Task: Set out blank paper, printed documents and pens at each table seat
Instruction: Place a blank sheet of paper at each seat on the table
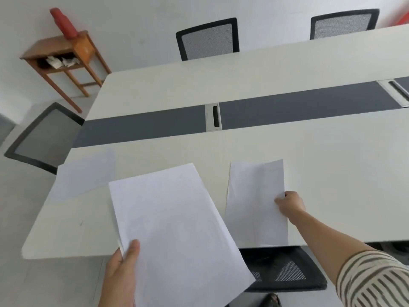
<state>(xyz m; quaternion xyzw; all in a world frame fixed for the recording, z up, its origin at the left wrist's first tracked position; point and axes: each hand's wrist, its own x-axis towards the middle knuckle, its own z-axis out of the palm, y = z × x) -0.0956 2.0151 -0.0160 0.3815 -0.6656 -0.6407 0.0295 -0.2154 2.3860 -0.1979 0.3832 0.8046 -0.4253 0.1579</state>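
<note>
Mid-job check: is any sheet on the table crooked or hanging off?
Yes: the left-end sheet has one corner poking past the table edge, beside the end chair. The second sheet, in the right hand grip, lies fairly square.

No text, label, number or sign is being shown legibly. Nothing readable is being made out on the stack (177, 229), the right sheet (254, 200) or the left sheet (84, 173): their upper faces are being seen as plain white.
</note>
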